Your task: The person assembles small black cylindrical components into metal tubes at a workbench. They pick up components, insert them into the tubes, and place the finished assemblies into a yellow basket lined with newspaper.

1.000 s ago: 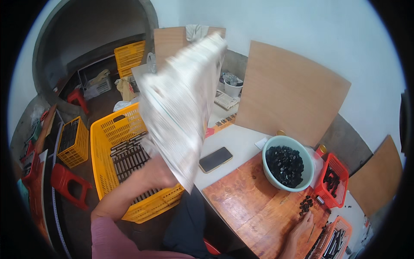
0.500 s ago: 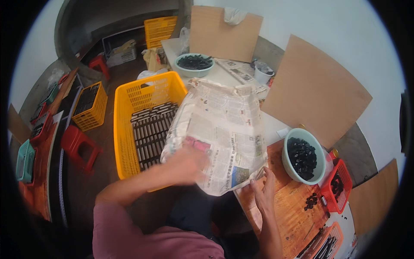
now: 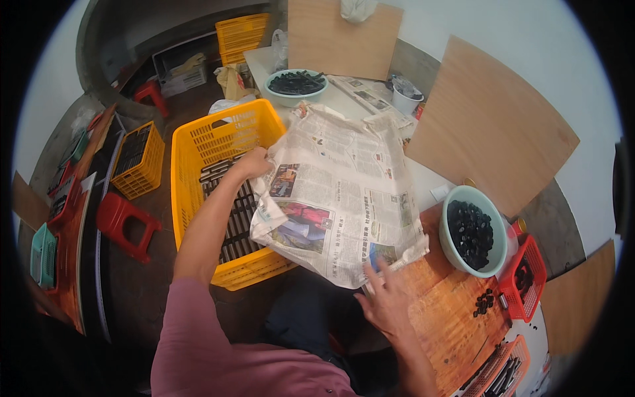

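Note:
A large crumpled newspaper sheet (image 3: 331, 205) spreads between my hands, overlapping the right side of a yellow plastic crate (image 3: 188, 192) and the table edge. My left hand (image 3: 254, 162) is closed on the sheet's left edge, above the crate. At the sheet's near right corner is my right hand (image 3: 387, 301), its fingers apart and the fingertips by the paper. Inside the crate lie rows of dark, slim rod-like pieces (image 3: 238, 228) with metallic sides. The paper covers part of the crate's right rim, and what lies beneath its middle is hidden.
On the wooden table (image 3: 440, 324) stand a pale green bowl (image 3: 444, 241) of black pieces, a red basket (image 3: 541, 274) and an orange basket (image 3: 522, 351). Another bowl (image 3: 297, 99) sits farther back. A red stool (image 3: 126, 225) and a smaller yellow crate (image 3: 155, 169) are at left.
My left hand has moved from over the sheet's near part up to its far left edge and gripped it. My right hand has loosened from the near right corner, and the sheet has flattened.

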`<state>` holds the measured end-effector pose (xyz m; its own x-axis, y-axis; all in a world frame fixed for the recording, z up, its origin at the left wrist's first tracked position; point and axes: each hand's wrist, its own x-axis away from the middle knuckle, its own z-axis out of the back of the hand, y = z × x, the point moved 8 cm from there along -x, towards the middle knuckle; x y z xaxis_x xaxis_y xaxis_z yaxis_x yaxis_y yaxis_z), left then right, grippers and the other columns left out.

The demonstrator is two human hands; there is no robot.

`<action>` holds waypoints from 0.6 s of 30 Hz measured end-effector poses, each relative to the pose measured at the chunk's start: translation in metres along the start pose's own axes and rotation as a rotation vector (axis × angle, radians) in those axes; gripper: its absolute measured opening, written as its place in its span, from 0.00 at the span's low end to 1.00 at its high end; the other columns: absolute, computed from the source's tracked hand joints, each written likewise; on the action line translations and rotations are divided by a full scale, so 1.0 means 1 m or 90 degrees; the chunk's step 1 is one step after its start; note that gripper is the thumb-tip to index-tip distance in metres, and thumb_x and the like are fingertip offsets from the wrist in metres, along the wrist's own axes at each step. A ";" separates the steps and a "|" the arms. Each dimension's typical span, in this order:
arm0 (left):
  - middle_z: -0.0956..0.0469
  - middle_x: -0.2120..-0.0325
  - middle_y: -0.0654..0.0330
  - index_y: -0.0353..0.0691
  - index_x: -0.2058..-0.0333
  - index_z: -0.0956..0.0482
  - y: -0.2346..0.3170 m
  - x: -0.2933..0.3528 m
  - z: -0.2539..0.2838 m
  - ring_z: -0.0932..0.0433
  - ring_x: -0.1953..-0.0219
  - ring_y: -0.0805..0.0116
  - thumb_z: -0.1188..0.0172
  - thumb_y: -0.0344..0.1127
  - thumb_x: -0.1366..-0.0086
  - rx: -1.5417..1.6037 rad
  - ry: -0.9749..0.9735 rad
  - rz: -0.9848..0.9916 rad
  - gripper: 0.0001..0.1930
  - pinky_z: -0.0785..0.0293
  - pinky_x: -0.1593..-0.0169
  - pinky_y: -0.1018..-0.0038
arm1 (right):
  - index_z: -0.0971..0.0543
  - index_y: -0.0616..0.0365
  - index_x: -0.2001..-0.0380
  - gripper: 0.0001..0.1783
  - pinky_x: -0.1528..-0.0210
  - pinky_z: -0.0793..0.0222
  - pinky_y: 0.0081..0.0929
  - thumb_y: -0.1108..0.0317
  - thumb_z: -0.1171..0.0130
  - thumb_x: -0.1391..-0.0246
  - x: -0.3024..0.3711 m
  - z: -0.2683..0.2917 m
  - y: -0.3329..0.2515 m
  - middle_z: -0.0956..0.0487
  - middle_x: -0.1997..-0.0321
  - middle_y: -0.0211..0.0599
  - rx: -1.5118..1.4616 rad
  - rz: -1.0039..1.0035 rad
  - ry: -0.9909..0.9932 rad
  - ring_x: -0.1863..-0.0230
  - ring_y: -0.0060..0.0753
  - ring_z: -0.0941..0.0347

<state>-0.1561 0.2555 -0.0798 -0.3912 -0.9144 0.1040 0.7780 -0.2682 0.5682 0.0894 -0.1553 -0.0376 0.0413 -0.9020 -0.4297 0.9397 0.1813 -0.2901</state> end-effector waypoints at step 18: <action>0.22 0.45 0.57 0.33 0.38 0.34 0.048 0.317 -0.124 0.22 0.45 0.69 0.44 0.19 0.33 0.830 0.199 0.027 0.25 0.26 0.41 0.71 | 0.36 0.66 0.33 0.27 0.33 0.35 0.33 0.77 0.47 0.34 -0.062 0.033 0.175 0.34 0.30 0.51 -0.416 -0.331 0.342 0.31 0.45 0.34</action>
<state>-0.1815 -0.0850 -0.1210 -0.1140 -0.9922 0.0504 -0.3146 0.0841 0.9455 0.2631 -0.0810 -0.0336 -0.6339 -0.6628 -0.3985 0.4183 0.1396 -0.8975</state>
